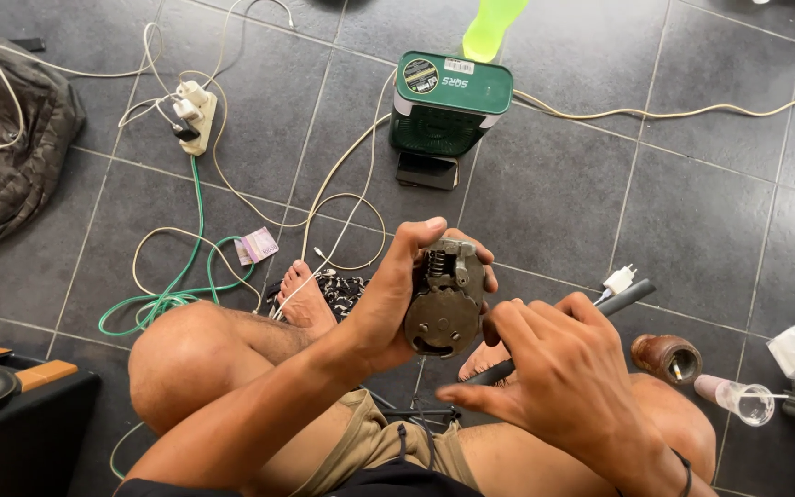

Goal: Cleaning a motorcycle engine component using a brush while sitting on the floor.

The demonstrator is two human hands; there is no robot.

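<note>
The floor (692,212) is dark grey stone tile, strewn with cream and green cables (186,276), a white power strip (193,117) and a green box-shaped appliance (448,101) standing ahead. The person sits cross-legged. Above the lap, the left hand (388,304) wraps closed around a worn grey-brown metal mechanism (445,299) with a rounded lower plate and a coil spring showing at its top. The right hand (554,368) touches its right edge, fingers curled around a dark grey tube (623,299).
</note>
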